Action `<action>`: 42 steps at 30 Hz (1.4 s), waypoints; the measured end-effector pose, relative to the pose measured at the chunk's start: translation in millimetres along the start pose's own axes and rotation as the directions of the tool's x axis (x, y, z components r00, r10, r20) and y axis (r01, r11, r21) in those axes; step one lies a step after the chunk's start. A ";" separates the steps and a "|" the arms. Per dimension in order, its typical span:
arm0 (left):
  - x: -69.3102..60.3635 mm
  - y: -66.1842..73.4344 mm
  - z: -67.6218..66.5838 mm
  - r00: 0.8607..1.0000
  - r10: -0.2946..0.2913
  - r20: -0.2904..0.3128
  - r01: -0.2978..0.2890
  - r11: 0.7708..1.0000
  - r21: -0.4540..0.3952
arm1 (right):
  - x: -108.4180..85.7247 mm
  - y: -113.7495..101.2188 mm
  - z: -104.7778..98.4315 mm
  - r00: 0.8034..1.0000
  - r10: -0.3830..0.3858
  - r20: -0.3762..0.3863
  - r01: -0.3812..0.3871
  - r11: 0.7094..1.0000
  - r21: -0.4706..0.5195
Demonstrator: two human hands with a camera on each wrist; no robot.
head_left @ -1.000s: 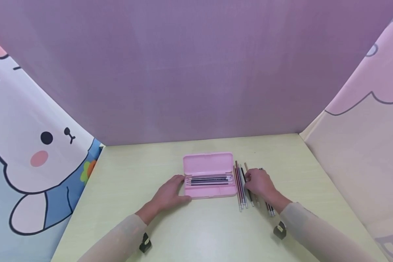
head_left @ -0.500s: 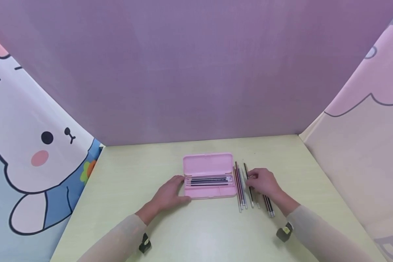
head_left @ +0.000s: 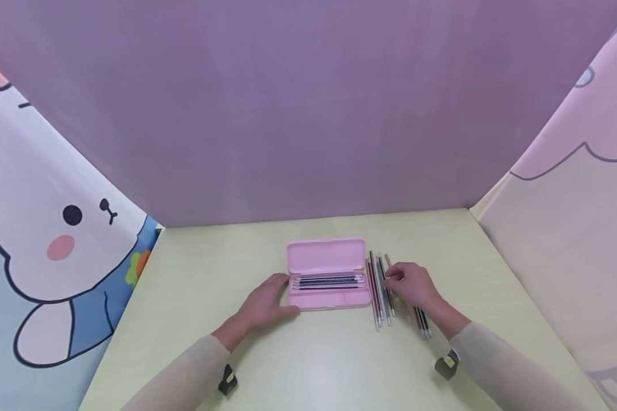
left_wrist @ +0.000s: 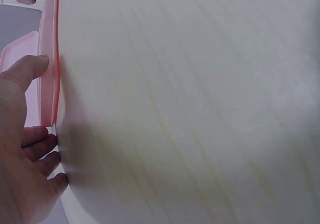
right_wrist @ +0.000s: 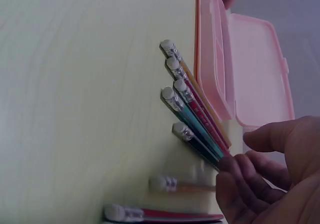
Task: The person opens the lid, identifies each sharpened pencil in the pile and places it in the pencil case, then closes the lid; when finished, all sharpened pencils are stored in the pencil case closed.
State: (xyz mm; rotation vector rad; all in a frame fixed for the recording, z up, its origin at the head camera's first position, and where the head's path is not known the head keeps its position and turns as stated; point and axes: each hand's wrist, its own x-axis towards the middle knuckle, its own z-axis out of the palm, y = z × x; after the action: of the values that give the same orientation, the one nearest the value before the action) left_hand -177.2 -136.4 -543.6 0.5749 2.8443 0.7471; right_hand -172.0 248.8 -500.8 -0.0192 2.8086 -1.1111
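A pink pencil case [head_left: 329,302] lies open on the table, with several dark pencils [head_left: 329,282] in its compartment. My left hand [head_left: 264,305] rests against the case's left end; in the left wrist view its thumb [left_wrist: 32,68] touches the front wall and the fingers [left_wrist: 42,146] are at the corner. My right hand [head_left: 412,283] is over the loose pencils right of the case. Its curled fingers pinch a wood-coloured pencil [right_wrist: 192,187], blurred in the right wrist view. Close to the fingertips, a dark pencil [right_wrist: 197,146] lies beside a row of coloured pencils [right_wrist: 200,108].
Several more pencils [head_left: 421,322] lie under and beside my right wrist. A purple panel [head_left: 308,114] stands behind the table [head_left: 308,365], with printed cloths [head_left: 72,251] at the sides. A black wrist camera [head_left: 446,364] hangs below the right sleeve.
A dark pencil by my right fingertips has shifted left against the coloured row. The right hand has moved slightly, from the dark pencil to the wood-coloured one. My left hand stays put.
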 end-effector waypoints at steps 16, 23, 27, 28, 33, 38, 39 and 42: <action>-0.8 1.4 -1.0 1.000 -0.002 -0.003 0.002 1.000 -0.007 | 19.3 -2.7 10.2 0.999 0.031 -0.019 -0.033 0.991 -0.131; -1.0 0.6 -0.4 1.000 0.007 -0.006 -0.007 1.000 -0.006 | 24.1 -5.5 12.5 0.999 0.038 -0.012 -0.040 0.981 -0.190; -0.7 -1.1 1.1 1.000 0.005 -0.009 -0.005 1.000 -0.008 | 25.0 -4.7 12.6 0.997 0.071 0.000 -0.070 0.983 -0.171; -0.6 -1.3 1.2 1.000 0.004 -0.009 -0.004 1.000 -0.007 | 25.3 -4.1 12.7 0.997 0.075 0.002 -0.074 0.984 -0.163; -0.5 -1.9 1.1 1.000 -0.002 -0.005 0.002 1.000 -0.005 | 26.4 -4.1 11.9 0.996 0.085 0.005 -0.083 0.983 -0.162; -0.5 -1.7 0.6 1.000 -0.006 -0.002 0.006 1.000 -0.010 | 27.7 -2.4 11.2 0.997 0.082 -0.008 -0.082 0.984 -0.156; -0.5 -1.6 0.4 1.000 -0.007 -0.001 0.007 1.000 -0.011 | 27.6 -1.6 11.0 0.997 0.082 -0.013 -0.084 0.986 -0.147; -1.0 -1.6 -0.1 1.000 -0.006 0.000 0.006 1.000 -0.014 | 25.9 0.4 8.0 0.996 0.087 -0.012 -0.088 0.992 -0.089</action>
State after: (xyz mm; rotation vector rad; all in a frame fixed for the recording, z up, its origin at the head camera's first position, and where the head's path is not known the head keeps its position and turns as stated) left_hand -176.8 -138.1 -544.3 0.5637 2.8371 0.7660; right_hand -196.8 242.3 -509.6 0.0996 2.8344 -0.9684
